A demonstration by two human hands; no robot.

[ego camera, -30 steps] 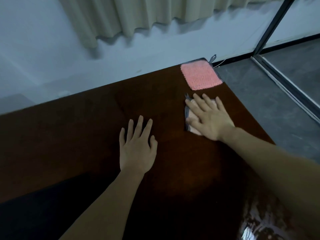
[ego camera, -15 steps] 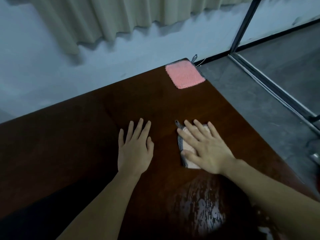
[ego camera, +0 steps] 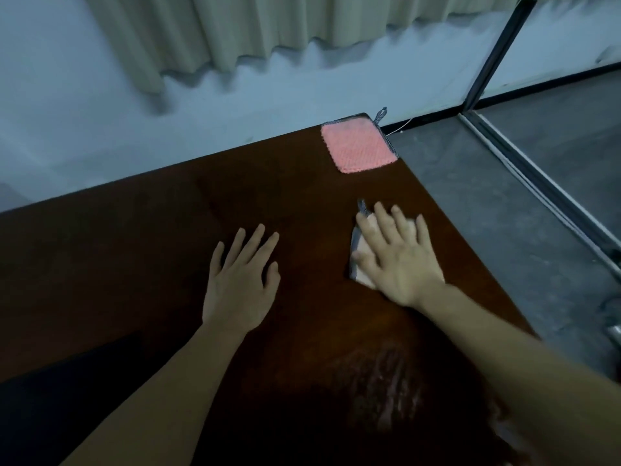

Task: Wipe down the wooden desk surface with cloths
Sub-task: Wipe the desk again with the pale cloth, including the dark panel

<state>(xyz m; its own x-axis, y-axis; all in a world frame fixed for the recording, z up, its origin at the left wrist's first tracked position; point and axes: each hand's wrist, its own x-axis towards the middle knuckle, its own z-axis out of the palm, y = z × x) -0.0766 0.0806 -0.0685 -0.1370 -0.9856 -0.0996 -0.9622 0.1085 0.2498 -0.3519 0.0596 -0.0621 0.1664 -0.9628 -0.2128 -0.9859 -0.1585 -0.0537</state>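
1. My right hand (ego camera: 400,260) lies flat, palm down, with the fingers spread and fully extended; it presses on a pale cloth (ego camera: 359,260) rather than gripping it.
2. The pale cloth rests on the dark wooden surface (ego camera: 134,247). Only its left edge, with grey trim and a small loop at the far corner, shows beyond my fingers; the rest is hidden beneath my palm.
3. My left hand (ego camera: 240,280) is likewise open, palm down and fingers splayed, resting directly on the bare surface. It holds nothing and lies apart from the pale cloth, on that cloth's left.
4. A pink cloth (ego camera: 359,142) lies flat at the far right corner of the surface, beyond the pale cloth and clear of both hands. Its grey-trimmed edge runs along the surface's right edge, and a grey hanging loop (ego camera: 379,115) projects past the corner.
5. A streaked, glossy patch (ego camera: 393,391) marks the surface nearer to me than the pale cloth, beside my right forearm; whether it is moisture or reflection cannot be told.
6. Beyond the pink cloth stand a pale wall (ego camera: 100,112) and the lower hem of a curtain (ego camera: 235,35). To that cloth's right is grey floor (ego camera: 487,213), crossed by a dark frame (ego camera: 497,52).
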